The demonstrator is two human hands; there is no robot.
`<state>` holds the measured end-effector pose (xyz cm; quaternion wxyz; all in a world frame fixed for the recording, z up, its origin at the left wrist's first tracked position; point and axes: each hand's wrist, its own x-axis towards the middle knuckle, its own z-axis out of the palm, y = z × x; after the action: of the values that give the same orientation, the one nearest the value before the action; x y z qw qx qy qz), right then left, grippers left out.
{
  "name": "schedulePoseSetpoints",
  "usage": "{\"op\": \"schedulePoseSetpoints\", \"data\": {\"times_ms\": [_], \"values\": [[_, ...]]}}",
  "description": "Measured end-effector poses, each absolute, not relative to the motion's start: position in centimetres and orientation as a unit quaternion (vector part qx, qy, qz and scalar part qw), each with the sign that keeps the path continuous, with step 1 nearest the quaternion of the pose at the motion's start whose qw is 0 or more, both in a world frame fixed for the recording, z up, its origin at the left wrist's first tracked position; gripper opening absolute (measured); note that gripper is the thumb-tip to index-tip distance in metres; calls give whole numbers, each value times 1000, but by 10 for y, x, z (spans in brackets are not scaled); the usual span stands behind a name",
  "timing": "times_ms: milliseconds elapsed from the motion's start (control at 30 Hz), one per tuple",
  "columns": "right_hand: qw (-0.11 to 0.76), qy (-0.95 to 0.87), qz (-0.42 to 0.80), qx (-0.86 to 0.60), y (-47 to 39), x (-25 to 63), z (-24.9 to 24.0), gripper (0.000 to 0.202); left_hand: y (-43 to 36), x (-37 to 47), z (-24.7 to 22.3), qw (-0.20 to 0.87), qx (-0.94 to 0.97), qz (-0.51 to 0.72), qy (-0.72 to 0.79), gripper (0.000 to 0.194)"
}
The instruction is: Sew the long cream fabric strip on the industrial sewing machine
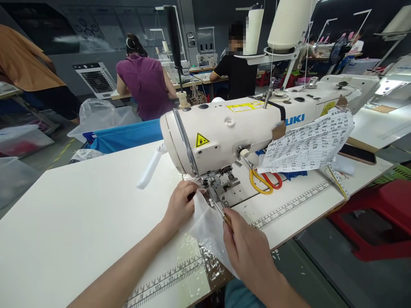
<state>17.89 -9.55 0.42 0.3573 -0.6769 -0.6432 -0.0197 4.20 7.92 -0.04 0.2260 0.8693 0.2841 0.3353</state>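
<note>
A white sewing machine (221, 124) stands on the table, its needle area (213, 184) low in front of me. Close beside that area, my left hand (180, 204) has its fingers curled on a thin, sheer white fabric (208, 224), with the fingertips partly hidden under the machine head. My right hand (248, 246) is closed round a slim metal tool (219, 209) with a brownish handle. The tool's tip points to the presser foot area, and its exact kind is not clear. The fabric hangs between both hands over the table's front edge.
Yellow and red looped handles (260, 183) lie right of the needle. A handwritten sheet (305, 143) hangs on the machine, with a phone (358, 153) behind it. Ruler tape (289, 205) runs along the front edge. A red stool (379, 209) stands right. Several people sit or stand beyond.
</note>
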Motion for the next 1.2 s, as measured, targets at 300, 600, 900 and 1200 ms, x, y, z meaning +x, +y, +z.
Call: {"op": "schedulePoseSetpoints", "data": {"times_ms": [300,600,900,1200], "values": [[302,-641,-21,-705,-73,179,-1,27,80,41,2,290,843,329,313,20],[294,-638,6,-712,-72,179,1,29,82,41,2,268,854,325,306,20],[294,-645,0,-705,-72,179,1,27,80,42,5,260,859,321,303,22],[275,-645,-24,-713,-69,175,1,28,78,44,9,212,886,312,268,18]]}}
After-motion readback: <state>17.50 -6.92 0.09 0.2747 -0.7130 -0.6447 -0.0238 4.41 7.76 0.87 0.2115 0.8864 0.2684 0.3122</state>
